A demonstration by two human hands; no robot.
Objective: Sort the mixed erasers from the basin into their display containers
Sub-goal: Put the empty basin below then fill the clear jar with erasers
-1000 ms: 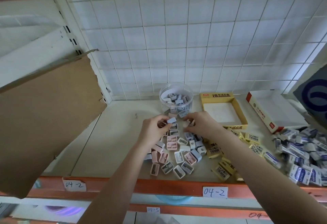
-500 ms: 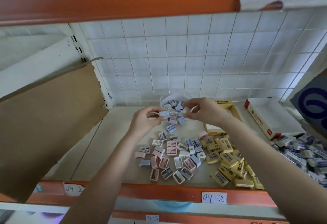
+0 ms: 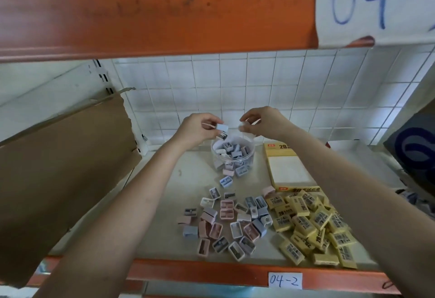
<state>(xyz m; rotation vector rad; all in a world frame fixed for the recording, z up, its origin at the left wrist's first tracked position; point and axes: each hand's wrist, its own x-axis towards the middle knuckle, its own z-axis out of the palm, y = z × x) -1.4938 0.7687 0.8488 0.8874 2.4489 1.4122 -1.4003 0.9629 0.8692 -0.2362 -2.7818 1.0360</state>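
A clear round jar [image 3: 233, 158] stands at the back of the shelf, partly filled with small blue, grey and white pieces. Both hands hover just above its mouth. My left hand [image 3: 196, 129] pinches a small pale blue piece [image 3: 222, 130]. My right hand [image 3: 263, 122] pinches a small white piece [image 3: 242, 127]. In front of the jar lies a loose pile of small pink, blue and white pieces [image 3: 231, 223]. To its right lies a heap of yellow erasers [image 3: 313, 224].
An open yellow box [image 3: 288, 168] stands right of the jar, under my right forearm. A brown cardboard sheet [image 3: 58, 180] leans at the left. The orange shelf edge [image 3: 211, 271] with a "04-2" label runs along the front. Another orange shelf [image 3: 153, 10] hangs overhead.
Both hands rose from the pile up to just above the jar's mouth, each carrying a small piece. The camera view tilted upward.
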